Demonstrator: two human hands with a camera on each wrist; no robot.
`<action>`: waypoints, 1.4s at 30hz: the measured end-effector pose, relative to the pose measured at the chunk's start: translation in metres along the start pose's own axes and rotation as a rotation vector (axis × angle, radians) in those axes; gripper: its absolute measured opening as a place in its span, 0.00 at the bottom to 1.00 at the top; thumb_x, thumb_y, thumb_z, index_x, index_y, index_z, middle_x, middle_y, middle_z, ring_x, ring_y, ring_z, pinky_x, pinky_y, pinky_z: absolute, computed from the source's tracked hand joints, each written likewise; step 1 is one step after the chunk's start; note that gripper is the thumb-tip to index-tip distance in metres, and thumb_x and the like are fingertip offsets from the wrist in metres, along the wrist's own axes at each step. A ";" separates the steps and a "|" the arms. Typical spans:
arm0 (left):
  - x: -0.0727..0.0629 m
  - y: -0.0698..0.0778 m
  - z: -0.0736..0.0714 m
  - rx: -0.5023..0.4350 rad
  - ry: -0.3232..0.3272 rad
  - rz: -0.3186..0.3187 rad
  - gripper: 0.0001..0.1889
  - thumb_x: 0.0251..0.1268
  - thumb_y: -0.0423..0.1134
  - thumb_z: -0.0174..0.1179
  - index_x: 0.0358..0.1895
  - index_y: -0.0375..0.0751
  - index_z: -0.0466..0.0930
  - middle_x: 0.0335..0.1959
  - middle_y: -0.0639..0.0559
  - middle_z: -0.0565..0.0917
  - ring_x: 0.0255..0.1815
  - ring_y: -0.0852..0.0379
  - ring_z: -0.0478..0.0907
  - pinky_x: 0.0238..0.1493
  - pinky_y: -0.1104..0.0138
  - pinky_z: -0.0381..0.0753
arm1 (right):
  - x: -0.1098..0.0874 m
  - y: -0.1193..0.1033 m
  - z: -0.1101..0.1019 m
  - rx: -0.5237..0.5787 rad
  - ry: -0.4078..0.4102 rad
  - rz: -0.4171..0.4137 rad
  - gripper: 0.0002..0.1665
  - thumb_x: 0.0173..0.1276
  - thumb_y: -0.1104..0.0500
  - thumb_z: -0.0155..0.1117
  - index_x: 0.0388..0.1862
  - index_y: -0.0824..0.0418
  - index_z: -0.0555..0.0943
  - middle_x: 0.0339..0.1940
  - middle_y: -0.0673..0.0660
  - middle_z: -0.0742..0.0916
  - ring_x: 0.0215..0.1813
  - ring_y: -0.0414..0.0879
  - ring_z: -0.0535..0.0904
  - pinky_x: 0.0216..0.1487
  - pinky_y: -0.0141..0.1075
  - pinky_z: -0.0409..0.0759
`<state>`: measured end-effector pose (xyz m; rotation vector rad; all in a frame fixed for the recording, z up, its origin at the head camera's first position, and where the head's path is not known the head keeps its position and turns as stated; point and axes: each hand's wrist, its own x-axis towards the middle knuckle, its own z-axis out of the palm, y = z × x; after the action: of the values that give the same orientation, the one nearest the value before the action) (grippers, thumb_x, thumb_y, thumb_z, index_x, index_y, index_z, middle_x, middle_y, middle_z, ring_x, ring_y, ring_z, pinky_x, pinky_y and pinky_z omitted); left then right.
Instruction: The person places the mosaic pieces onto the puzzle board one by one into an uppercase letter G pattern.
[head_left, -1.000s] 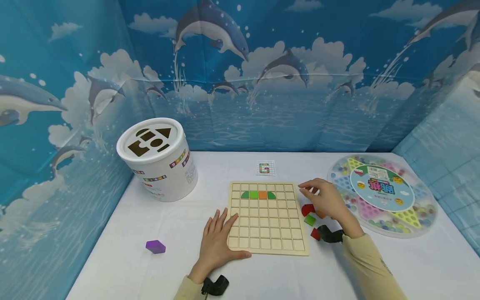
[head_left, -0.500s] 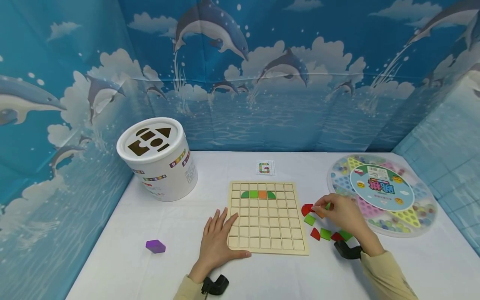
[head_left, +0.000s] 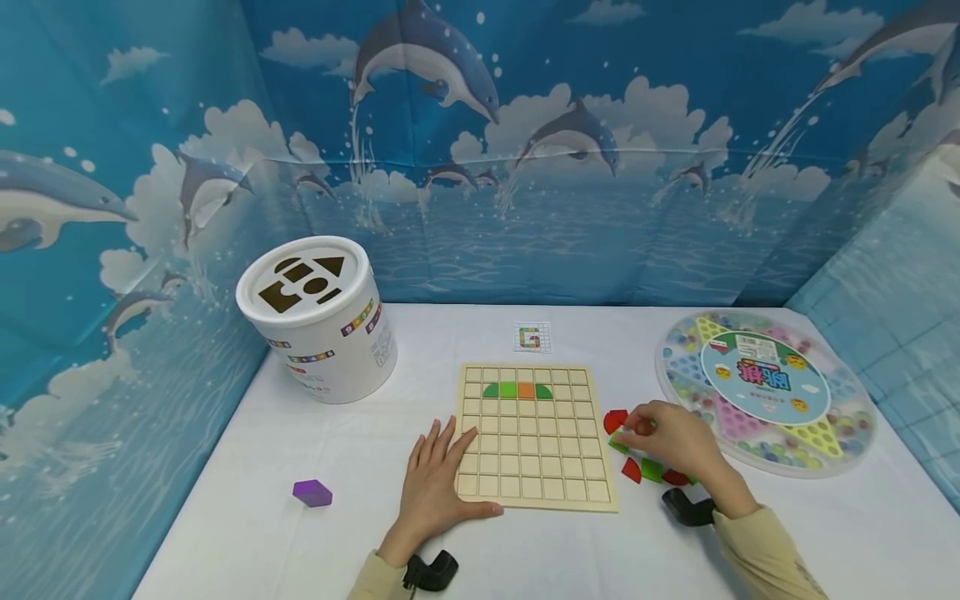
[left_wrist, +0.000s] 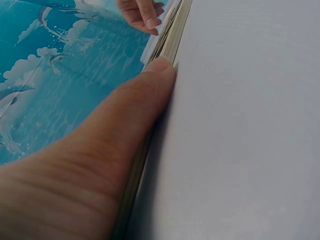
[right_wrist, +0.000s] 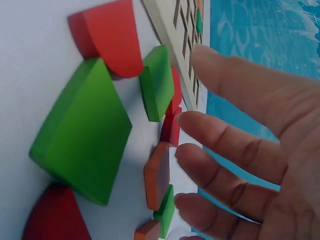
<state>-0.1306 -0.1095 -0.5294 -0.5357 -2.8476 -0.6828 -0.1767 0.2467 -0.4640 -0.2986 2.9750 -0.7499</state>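
Observation:
A wooden grid board [head_left: 536,450] lies on the table, with green and orange pieces [head_left: 517,391] in one row near its top. My left hand [head_left: 431,487] rests at the board's lower left corner, fingers along the left side; in the left wrist view its thumb [left_wrist: 135,95] lies along the board's edge. Right of the board, my right hand [head_left: 678,437] is over loose pieces. Its thumb and fingers stand apart in the right wrist view, with nothing between them. Near them are a green square [right_wrist: 159,82], red quarter-round pieces [right_wrist: 112,35] and an orange square [right_wrist: 157,175].
Behind the board lies a small pattern card [head_left: 532,337] showing a G shape. A white lidded bucket [head_left: 322,333] stands at the back left and a purple block [head_left: 312,493] at the left. A round marble game box [head_left: 765,392] lies at the right.
My right hand has moved from beside the board's upper right side down over the loose pieces, then slightly left to the nearer green square. The left hand has stayed in place.

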 end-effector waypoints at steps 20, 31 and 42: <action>-0.001 -0.001 0.001 0.023 -0.002 0.008 0.59 0.32 0.79 0.61 0.72 0.50 0.61 0.73 0.41 0.57 0.73 0.41 0.46 0.68 0.45 0.46 | -0.001 -0.002 0.006 -0.037 -0.041 0.044 0.16 0.50 0.49 0.77 0.28 0.56 0.81 0.21 0.48 0.75 0.25 0.44 0.68 0.24 0.37 0.67; -0.002 -0.002 0.003 0.006 0.014 0.012 0.59 0.32 0.79 0.61 0.72 0.49 0.61 0.72 0.41 0.57 0.73 0.41 0.47 0.68 0.46 0.46 | -0.005 -0.004 0.009 0.004 -0.013 0.025 0.17 0.51 0.54 0.77 0.30 0.56 0.76 0.22 0.48 0.75 0.25 0.44 0.69 0.26 0.37 0.68; -0.001 -0.001 0.001 0.008 0.002 0.003 0.60 0.31 0.79 0.62 0.72 0.50 0.60 0.73 0.41 0.56 0.74 0.41 0.45 0.68 0.47 0.45 | -0.005 -0.006 0.005 0.011 0.043 -0.060 0.10 0.56 0.60 0.73 0.32 0.54 0.78 0.21 0.46 0.77 0.24 0.42 0.70 0.26 0.36 0.69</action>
<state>-0.1301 -0.1102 -0.5312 -0.5377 -2.8460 -0.6707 -0.1700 0.2404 -0.4658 -0.3769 3.0136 -0.7887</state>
